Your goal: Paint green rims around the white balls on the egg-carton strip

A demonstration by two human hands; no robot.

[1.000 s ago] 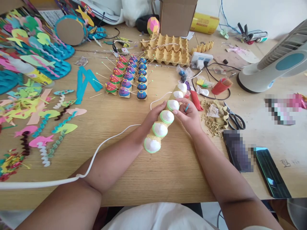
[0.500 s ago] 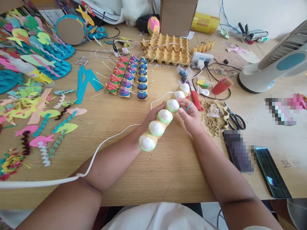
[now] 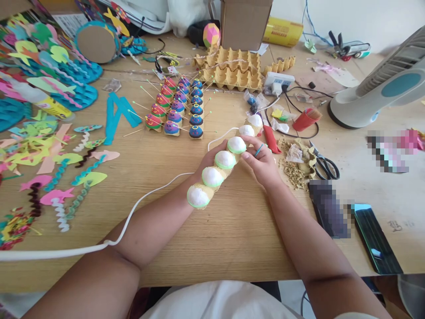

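Observation:
A strip of egg-carton cups (image 3: 224, 160) with white domes on top hangs slanted above the table. Light green rings edge the four nearer domes; none shows clearly on the far two. My left hand (image 3: 211, 157) holds the strip from its left side and underneath, its fingers mostly hidden. At the right side, my right hand (image 3: 260, 161) grips it near the third dome from the far end, thumb and index finger against it. A thin blue ring-like band (image 3: 260, 149) is on a finger of this hand.
Painted carton caterpillars (image 3: 172, 108) stand behind the hands. Farther back are egg trays (image 3: 232, 66). Paper fish (image 3: 58, 195) lie left, with a white cable (image 3: 142, 197) crossing my left arm. Scissors (image 3: 323, 164), phones (image 3: 376, 239) and a fan (image 3: 375, 84) are on the right.
The near end of the strip has shifted slightly left, and the domes are tilted a little more to the left. Both hands keep their hold.

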